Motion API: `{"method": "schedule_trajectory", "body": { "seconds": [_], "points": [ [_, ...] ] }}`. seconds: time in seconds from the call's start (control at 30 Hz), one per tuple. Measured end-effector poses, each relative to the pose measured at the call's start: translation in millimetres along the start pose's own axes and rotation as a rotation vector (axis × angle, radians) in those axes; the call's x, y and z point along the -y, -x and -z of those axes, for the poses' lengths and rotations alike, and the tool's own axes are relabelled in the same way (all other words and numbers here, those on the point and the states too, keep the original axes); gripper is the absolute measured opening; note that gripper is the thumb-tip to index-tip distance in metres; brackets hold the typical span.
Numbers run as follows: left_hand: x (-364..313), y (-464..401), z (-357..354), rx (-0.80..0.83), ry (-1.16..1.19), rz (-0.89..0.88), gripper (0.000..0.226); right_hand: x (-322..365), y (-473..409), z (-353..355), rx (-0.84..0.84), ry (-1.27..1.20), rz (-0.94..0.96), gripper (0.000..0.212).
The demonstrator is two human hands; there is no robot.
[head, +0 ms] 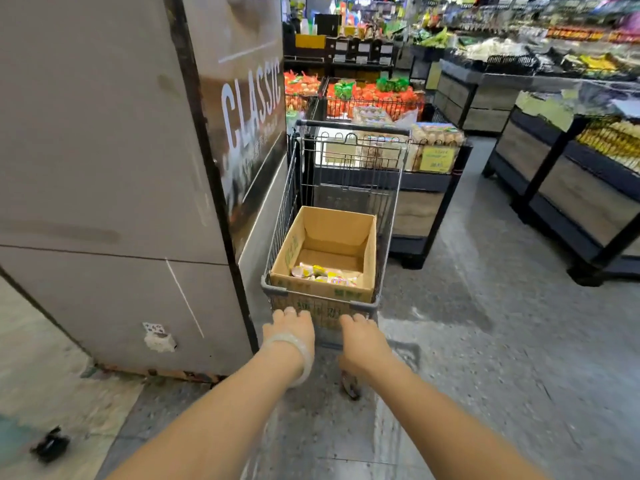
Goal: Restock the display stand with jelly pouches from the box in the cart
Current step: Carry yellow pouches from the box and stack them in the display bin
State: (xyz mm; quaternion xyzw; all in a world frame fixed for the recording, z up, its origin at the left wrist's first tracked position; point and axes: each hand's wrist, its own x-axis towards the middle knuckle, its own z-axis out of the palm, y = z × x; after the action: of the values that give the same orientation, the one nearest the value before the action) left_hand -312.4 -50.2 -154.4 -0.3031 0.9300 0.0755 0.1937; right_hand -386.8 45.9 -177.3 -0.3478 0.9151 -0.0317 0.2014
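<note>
Both forearms fill the lower frame; my left hand [292, 323] and right hand [360, 337] grip the cart [332, 303] by its near rim, fingers curled over. I judge steady, even pushing best. Left, a grey pillar [114, 188] crowds the cart; floor opens right. Centre, the box [325, 251] holds few jelly pouches [323, 274].

Our fingertips out of sight beyond the near end of the cart [320, 299], print on the jelly pouches [323, 274] too small for us to read, far shelves [540, 32] blurred, our elbows cut off by the bottom edge.
</note>
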Motion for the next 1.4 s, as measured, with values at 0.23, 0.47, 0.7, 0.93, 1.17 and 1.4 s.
{"method": "schedule_trajectory", "body": {
  "seconds": [0.23, 0.47, 0.7, 0.93, 1.17, 1.4],
  "points": [
    [3.4, -131.5, 26.6, 0.047, -0.009, -0.011, 0.063, -20.0, -137.6, 21.4, -0.005, -0.011, -0.05, 0.053],
    [4.3, -280.8, 54.6, 0.042, 0.046, 0.073, 0.053, -53.1, -301.2, 54.5, 0.018, 0.004, 0.009, 0.044],
    [-5.1, -390.1, 56.3, 0.199, -0.04, 0.069, 0.063, -87.3, -403.5, 54.8, 0.088, 0.011, -0.002, 0.056],
    [-16.7, -470.9, 10.5, 0.376, -0.034, 0.041, 0.063, -116.7, -452.4, -7.0, 0.322, -0.161, -0.164, 0.04],
    [-26.3, -534.2, -51.5, 0.533, 0.048, 0.041, 0.046, -134.7, -481.2, -74.5, 0.484, -0.555, -0.458, 0.054],
    [-34.1, -570.1, -96.2, 0.587, 0.226, 0.199, 0.041, -129.5, -495.7, -109.9, 0.386, -0.697, -0.72, 0.076]
  ]
}}
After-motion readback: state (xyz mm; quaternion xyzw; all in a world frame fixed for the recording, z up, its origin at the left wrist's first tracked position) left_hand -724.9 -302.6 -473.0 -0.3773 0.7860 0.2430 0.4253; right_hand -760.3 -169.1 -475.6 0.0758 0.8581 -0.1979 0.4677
